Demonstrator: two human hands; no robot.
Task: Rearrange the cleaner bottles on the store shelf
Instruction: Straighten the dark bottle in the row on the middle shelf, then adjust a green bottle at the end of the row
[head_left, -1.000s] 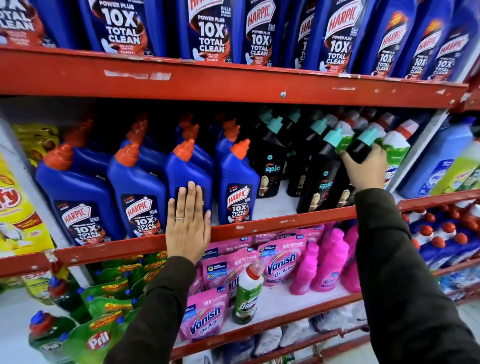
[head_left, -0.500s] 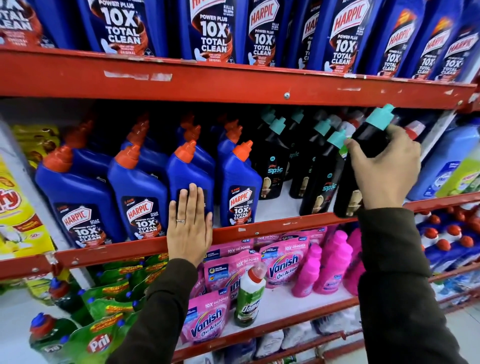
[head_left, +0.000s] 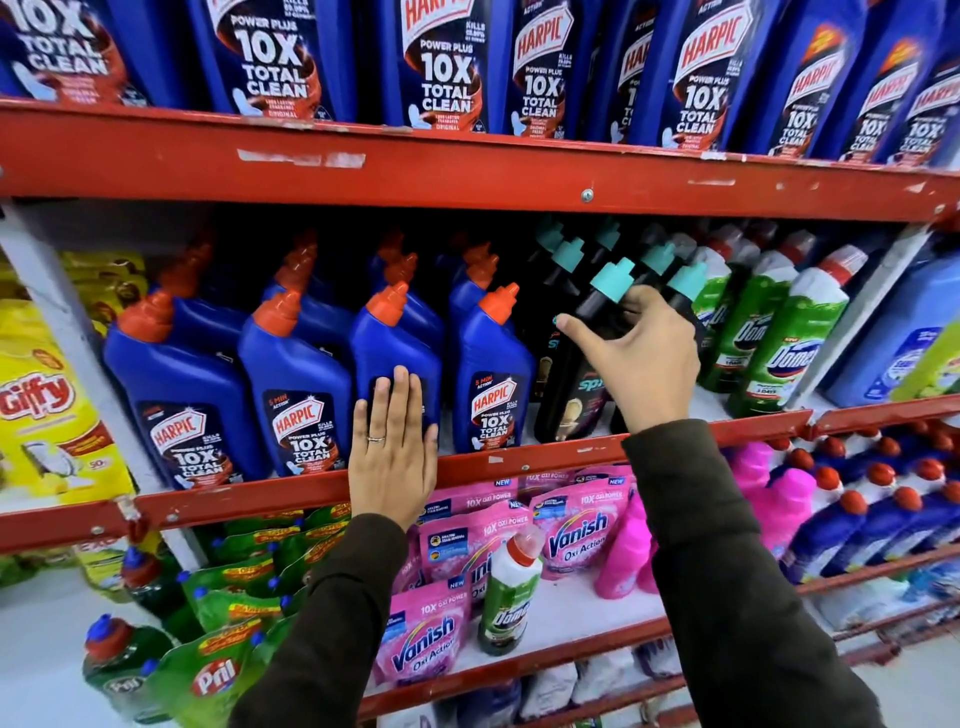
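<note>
- Cleaner bottle in play was a tall black plastic bottle with a teal cap (head_left: 597, 322), tilted left, sitting at the front of the middle red metal shelf (head_left: 519, 457), just right of the row of blue plastic Harpic bottles with orange caps (head_left: 493, 374).
- Right hand (head_left: 644, 358) was wrapped around its upper body below the cap: fingers curled behind, thumb stretched across the front. Closed grip on the bottle, not a loose touch.
- Couldn't tell whether the base was resting on the shelf or just clear of it; the shelf lip hid it.
- Left hand (head_left: 393, 457) lay flat, fingers straight and together, palm against the front of one blue Harpic bottle and the shelf edge. Holding nothing, seemingly bracing that row.
- Green plastic Domex bottles with white shoulders (head_left: 795, 343) stood to the right of the black group.
- Step in hand, my read: seating the black bottle into the front slot beside the Harpic row.
- Next move calls for standing it upright, label forward, without nudging the neighbouring black bottles, then letting go.
</note>
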